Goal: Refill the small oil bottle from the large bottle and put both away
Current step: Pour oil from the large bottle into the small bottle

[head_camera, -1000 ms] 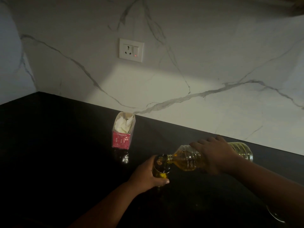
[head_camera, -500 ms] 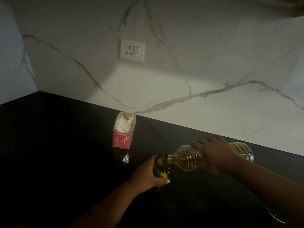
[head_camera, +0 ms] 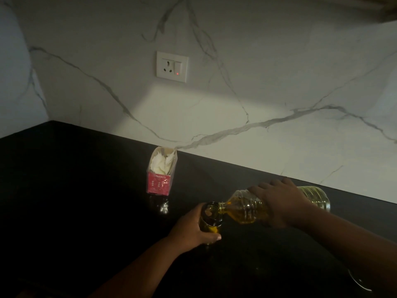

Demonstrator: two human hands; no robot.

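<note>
A small dark glass oil bottle (head_camera: 211, 220) stands upright on the black counter (head_camera: 75, 201), its mouth open at the top. My left hand (head_camera: 189, 227) is wrapped around its left side. The large clear plastic bottle (head_camera: 245, 208) of yellow oil lies almost level, neck pointing left, its mouth resting at the small bottle's rim. My right hand (head_camera: 279, 203) grips the large bottle around its middle from above. Oil pools in the large bottle's neck and shoulder; its base sticks out to the right of my hand.
A pink and clear packet (head_camera: 161, 173) with white contents stands behind and left of the bottles. A marble wall with a socket plate (head_camera: 171, 66) rises behind the counter. A curved glinting edge (head_camera: 358, 280) shows at the lower right.
Both hands and both bottles hold nearly the same pose. The view has only drifted slightly.
</note>
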